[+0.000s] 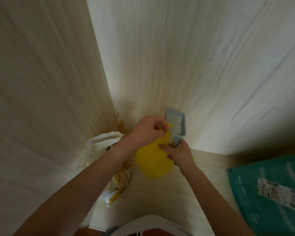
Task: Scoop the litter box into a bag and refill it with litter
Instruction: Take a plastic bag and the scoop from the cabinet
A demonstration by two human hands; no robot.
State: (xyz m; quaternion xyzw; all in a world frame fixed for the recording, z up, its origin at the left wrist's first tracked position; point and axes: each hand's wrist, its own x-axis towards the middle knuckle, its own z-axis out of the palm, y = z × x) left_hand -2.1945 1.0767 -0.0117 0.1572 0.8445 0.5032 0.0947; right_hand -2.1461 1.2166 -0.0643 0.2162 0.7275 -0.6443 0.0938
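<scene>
Nearby, a teal bag (269, 189) lies; left hand (147, 129) pinches yellow bag (152, 162), right hand (179, 155) grips scoop (175, 122).

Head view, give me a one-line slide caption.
Left hand pinches a yellow bag open while right hand holds the scoop.

Thin yellow plastic bag (153, 160), smooth and faintly shiny, pale blue hard plastic scoop (175, 123) with slotted matt surface, white printed plastic sack (107, 150), glossy and crinkled, teal glossy package (269, 189) with paper label, light wood-grain panels (41, 65), matt.
</scene>
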